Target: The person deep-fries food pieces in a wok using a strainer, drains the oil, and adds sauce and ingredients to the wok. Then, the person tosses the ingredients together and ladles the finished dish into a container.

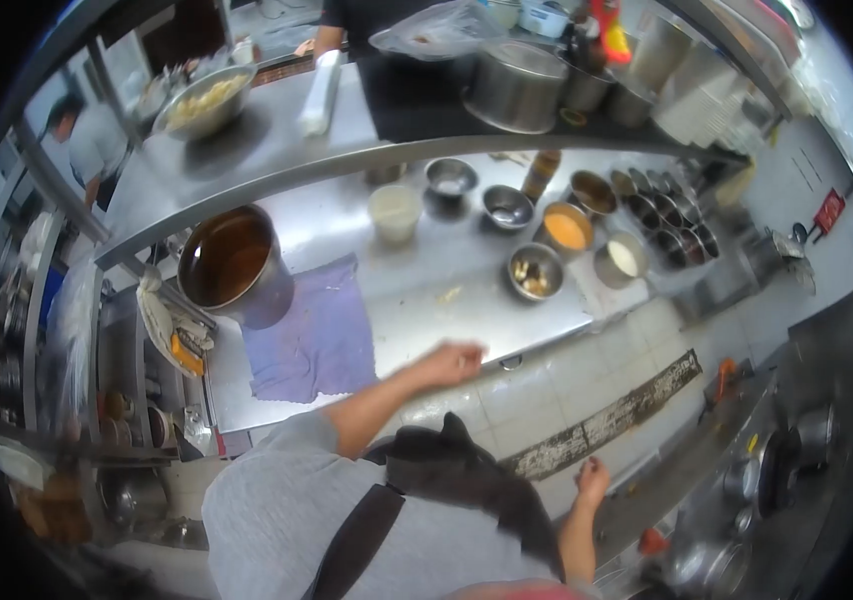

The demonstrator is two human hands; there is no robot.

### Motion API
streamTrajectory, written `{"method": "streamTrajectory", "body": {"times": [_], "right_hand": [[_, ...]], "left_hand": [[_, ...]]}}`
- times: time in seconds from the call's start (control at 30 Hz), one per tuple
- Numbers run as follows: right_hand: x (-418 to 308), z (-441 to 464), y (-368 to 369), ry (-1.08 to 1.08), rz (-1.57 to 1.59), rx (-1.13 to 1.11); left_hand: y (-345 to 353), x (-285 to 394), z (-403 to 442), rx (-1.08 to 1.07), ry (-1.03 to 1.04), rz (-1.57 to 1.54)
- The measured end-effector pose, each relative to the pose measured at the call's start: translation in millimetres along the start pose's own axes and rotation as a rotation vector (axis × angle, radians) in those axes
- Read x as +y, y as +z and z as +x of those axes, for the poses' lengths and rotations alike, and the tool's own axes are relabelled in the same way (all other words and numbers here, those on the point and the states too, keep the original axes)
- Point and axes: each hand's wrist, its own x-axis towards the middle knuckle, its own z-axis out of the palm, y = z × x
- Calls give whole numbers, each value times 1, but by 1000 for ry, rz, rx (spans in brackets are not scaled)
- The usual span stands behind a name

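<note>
My left hand is slightly blurred, its fingers curled in, above the front edge of the steel counter. Nothing shows in it. To its left a purple cloth lies on the counter, beside a deep steel pot with brown contents. Beyond and right of that hand stand a small bowl of chopped pieces, a container with orange contents and one with white contents. My right hand is low at the right, over the floor area, with fingers curled and no object visible.
Overhead, a shelf rail crosses the view; a large bowl of food and a lidded pot stand on the shelf. Pans lie at the right. One person is at the far left, another's arm at the top.
</note>
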Motion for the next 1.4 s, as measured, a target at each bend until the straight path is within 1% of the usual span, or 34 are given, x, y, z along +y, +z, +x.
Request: {"method": "streamTrajectory", "body": {"times": [0.03, 0.07, 0.1, 0.13, 0.17, 0.2, 0.23, 0.27, 0.3, 0.33, 0.37, 0.4, 0.47, 0.5, 0.53, 0.6, 0.63, 0.67, 0.7, 0.73, 0.77, 0.83, 0.87, 0.93, 0.97, 1.03, 1.07, 1.1, 1.13, 1.17, 1.3, 1.37, 1.4], "right_hand": [[-21, 2, -4, 29, 23, 10], [-21, 4, 2, 14, 7, 2], [-15, 3, 12, 23, -2, -55], [-11, -4, 19, 40, -13, -112], [-25, -26, 20, -38, -56, -141], [-41, -51, 22, -106, -99, -171], [-48, -68, 25, -120, -173, -242], [-45, -84, 24, -126, -241, -317], [-20, -97, 37, -179, -277, -308], [5, -105, 38, -150, -283, -323], [-5, -123, 30, -34, -363, -367], [-9, -136, 29, 77, -438, -408], [67, -131, 38, 100, -434, -427], [96, -128, 36, 51, -467, -387], [113, -136, 33, 2, -502, -347], [70, -145, 14, 37, -370, -211], [8, -141, -3, 150, -385, -298], [48, -124, 11, 10, -442, -249], [85, -110, 24, -129, -500, -200], [66, -111, 24, -40, -421, -203], [26, -102, 26, 44, -343, -205], [19, -79, 46, 181, -243, -289], [7, -70, 55, 178, -230, -289], [-14, -67, 70, 76, -166, -334], [-16, -68, 79, 75, -158, -336], [-16, -68, 99, -196, -186, -250], [-19, -71, 103, -199, -180, -249], [-22, -75, 105, -198, -275, -311], [-23, -77, 107, -198, -371, -371], [-16, -80, 108, -161, -281, -414], [12, -97, 93, -131, -283, -370], [19, -107, 73, -88, -388, -375], [35, -108, 70, -89, -394, -372]], "left_hand": [[-43, 35, 8, 135, 54, -21], [-90, 61, 11, 256, 185, 42], [-131, 82, 11, 471, 368, 28], [-172, 116, 2, 680, 492, 107], [-210, 145, -6, 884, 652, 235], [-241, 155, -12, 997, 627, 221], [-270, 156, -16, 1137, 606, 272], [-302, 159, -17, 1264, 715, 381], [-324, 152, -15, 1362, 571, 315], [-338, 147, -19, 1343, 382, 288], [-355, 133, -23, 1325, 182, 453], [-362, 124, -23, 1301, 174, 459], [-370, 113, -19, 1183, -144, 779], [-372, 110, -15, 1180, -189, 733], [-377, 107, -13, 1152, -186, 737], [-386, 104, -9, 1166, -309, 809], [-383, 108, -10, 1182, -275, 783], [-383, 110, -8, 1165, -261, 792], [-384, 109, -7, 1173, -295, 779], [-383, 109, -8, 1182, -334, 764], [-381, 111, -8, 1158, -342, 758], [-384, 107, -8, 1137, -347, 789], [-386, 106, -8, 1129, -354, 812], [-384, 110, -7, 1125, -359, 829], [-383, 111, -7, 1118, -375, 836], [-380, 114, -8, 1126, -378, 844], [-379, 115, -8, 1130, -385, 846], [-376, 117, -8, 1150, -394, 834], [-375, 117, -8, 1157, -390, 835], [-376, 116, -7, 1160, -394, 836], [-376, 116, -6, 1160, -380, 850], [-376, 114, -8, 1151, -375, 860], [-375, 115, -8, 1150, -362, 857]]}}
